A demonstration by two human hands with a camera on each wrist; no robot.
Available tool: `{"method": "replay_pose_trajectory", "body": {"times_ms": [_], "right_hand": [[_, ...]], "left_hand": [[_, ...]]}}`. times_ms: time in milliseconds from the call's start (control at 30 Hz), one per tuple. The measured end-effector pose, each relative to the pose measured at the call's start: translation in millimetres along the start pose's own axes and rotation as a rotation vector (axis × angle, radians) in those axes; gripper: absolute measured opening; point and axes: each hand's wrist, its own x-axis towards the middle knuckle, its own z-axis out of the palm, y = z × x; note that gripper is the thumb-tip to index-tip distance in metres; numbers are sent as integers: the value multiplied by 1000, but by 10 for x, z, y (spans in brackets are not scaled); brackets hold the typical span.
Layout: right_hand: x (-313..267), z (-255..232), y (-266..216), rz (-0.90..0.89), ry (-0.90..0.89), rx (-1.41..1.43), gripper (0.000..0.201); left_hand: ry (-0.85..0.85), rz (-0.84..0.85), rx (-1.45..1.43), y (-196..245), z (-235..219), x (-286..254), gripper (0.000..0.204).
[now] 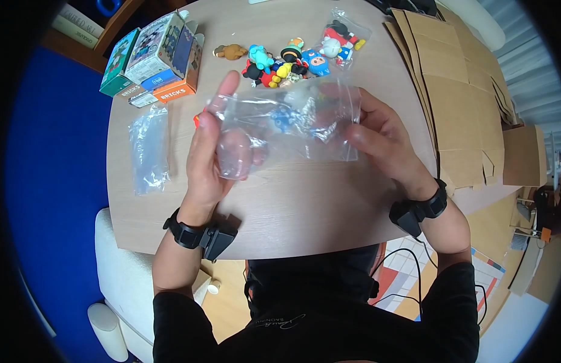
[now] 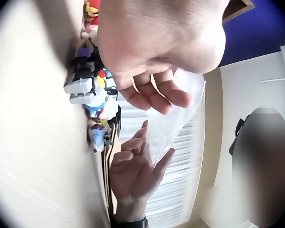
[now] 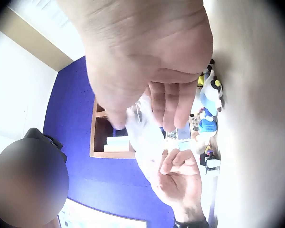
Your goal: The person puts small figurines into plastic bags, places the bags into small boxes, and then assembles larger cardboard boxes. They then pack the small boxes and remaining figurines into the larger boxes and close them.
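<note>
A clear plastic bag (image 1: 256,121) is stretched between both hands above the table, with bluish-white shapes showing through it. My left hand (image 1: 204,151) holds its left end; some fingers show through the film, while one finger points up beside it. My right hand (image 1: 383,136) pinches the right edge between thumb and fingers. In the left wrist view, the bag (image 2: 168,126) hangs between the curled left fingers (image 2: 159,97) and the right hand (image 2: 133,173). A small red-orange thing (image 1: 197,121) peeks out beside the left hand, mostly hidden.
Several toy figures (image 1: 265,72) lie in a heap beyond the bag, next to a bagged figure (image 1: 341,36). Toy brick boxes (image 1: 153,54) stand at the back left. Another clear bag (image 1: 149,148) lies on the left. Folded cardboard (image 1: 456,91) leans along the right edge.
</note>
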Motion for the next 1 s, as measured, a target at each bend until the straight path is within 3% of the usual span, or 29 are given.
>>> {"method": "replay_pose_trajectory", "body": {"times_ms": [100,233,433,600,733,833,1000], "right_hand": [[3,-3,1,42,69,-111,35],[16,23,-3,74,150,-112,31],[25,-30,-42,97,285,-224,32],[54,-49,-40,39,411,-293,33],[62,-117,-50,-8,393,-290,31],[102,-177,-61,-31,429,-300,31],[124,-195,-43,-40,455,-299,31]], "left_hand": [[-30,12,161,6,22,-14,68],[14,83,254,40,126,-3,51],[133,-83,426,50,88,-17,23],[159,-84,450,90,101,2,24],[216,-36,522,188,7,27,24],[398,42,511,417,-27,-104,24],[694,118,767,822,-323,-543,37]]}}
